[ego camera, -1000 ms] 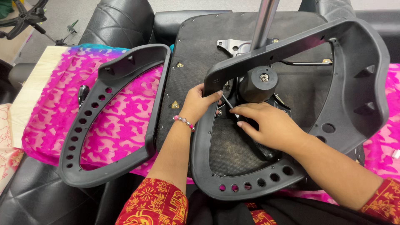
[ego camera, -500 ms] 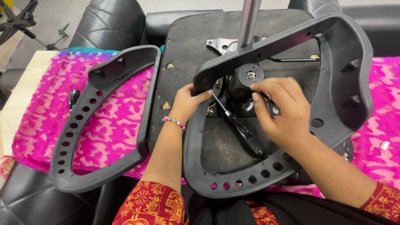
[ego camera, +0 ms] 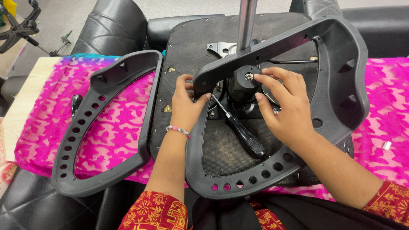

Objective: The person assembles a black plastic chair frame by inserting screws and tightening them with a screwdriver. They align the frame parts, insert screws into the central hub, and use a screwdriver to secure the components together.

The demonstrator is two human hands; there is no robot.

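Observation:
An upturned chair seat (ego camera: 191, 38) lies with its black underside up and a metal pole (ego camera: 246, 21) rising from the mechanism. A black plastic armrest loop (ego camera: 341, 64) rests on it. My left hand (ego camera: 183, 106) grips this loop at its near-left bend, thumb over the edge. My right hand (ego camera: 285, 110) curls its fingers round a black knob (ego camera: 240, 85) that has a screw on top. A black-handled screwdriver (ego camera: 249, 140) lies loose on the underside, inside the loop, between my hands.
A second armrest loop (ego camera: 102, 127) lies to the left on a pink patterned cloth (ego camera: 115, 136). Black leather cushions (ego camera: 115, 30) sit behind. A small white piece (ego camera: 386, 145) lies on the cloth at right. A chair base (ego camera: 17, 25) stands on the floor, far left.
My right hand has risen from the screwdriver's handle up to the black knob, leaving the screwdriver lying. My left hand keeps its hold on the loop.

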